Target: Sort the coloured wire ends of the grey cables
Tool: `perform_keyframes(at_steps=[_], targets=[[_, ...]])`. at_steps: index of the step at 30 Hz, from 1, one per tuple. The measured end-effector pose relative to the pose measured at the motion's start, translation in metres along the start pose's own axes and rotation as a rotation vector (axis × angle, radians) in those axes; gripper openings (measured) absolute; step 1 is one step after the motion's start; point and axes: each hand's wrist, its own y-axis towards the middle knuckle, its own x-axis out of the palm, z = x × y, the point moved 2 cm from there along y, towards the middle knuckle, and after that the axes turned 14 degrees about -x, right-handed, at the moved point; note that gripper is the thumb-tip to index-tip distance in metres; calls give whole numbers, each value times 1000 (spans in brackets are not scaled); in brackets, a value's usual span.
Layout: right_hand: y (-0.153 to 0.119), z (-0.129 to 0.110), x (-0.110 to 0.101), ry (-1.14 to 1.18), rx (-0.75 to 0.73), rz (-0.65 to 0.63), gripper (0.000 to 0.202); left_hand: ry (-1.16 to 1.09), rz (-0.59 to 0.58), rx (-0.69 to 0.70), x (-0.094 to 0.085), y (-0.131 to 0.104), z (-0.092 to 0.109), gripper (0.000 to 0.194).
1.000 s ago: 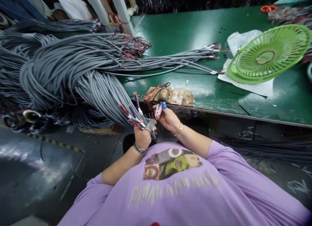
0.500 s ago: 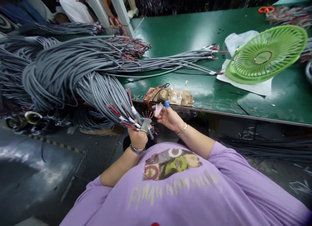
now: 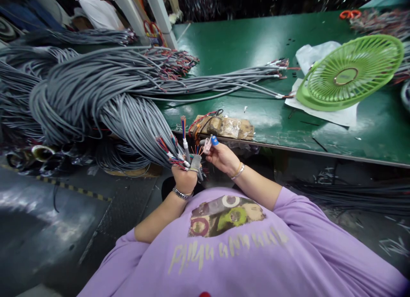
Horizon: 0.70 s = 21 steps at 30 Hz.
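Observation:
My left hand (image 3: 185, 180) is closed around a bunch of grey cables (image 3: 141, 126) close to their stripped ends, where coloured wires (image 3: 164, 145) fan out. A grey piece (image 3: 195, 162), like a wrap or strip, lies at the thumb side of this hand; what it is I cannot make out. My right hand (image 3: 226, 161), with a blue cover (image 3: 214, 140) on one fingertip, pinches a small pale pinkish-white piece (image 3: 207, 146). That piece is beside the thin orange and dark wires (image 3: 197, 150) rising at my left hand; whether they touch is unclear.
A taped wooden block (image 3: 235, 128) with wires sits on the front edge of the green table (image 3: 250, 36). More grey cables (image 3: 205, 83) lie across it. A green fan (image 3: 346, 75) stands at right; orange-handled scissors (image 3: 349, 14) lie far back. A person (image 3: 99, 15) is at upper left.
My left hand and the cable ends have shifted slightly right, with one cable end now more upright. My right hand has moved slightly left, its blue-covered fingertip closer to the pale piece.

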Motion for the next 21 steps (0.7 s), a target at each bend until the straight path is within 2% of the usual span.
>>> perform_keyframes(at_steps=[8, 12, 16, 18, 21], targets=[[2, 5, 1, 22, -65, 32, 39, 90, -27, -16, 3, -2, 8, 21], [-2, 5, -3, 42, 6, 8, 45, 84, -50, -2, -1, -3, 4, 19], [-5, 1, -15, 45, 75, 14, 51, 55, -82, -3, -10, -7, -3, 17], [-6, -2, -24, 13, 69, 29, 48, 4, -140, -46, -14, -8, -7, 17], [-10, -9, -37, -82, 0, 29, 42, -121, -307, -128, -14, -5, -13, 26]])
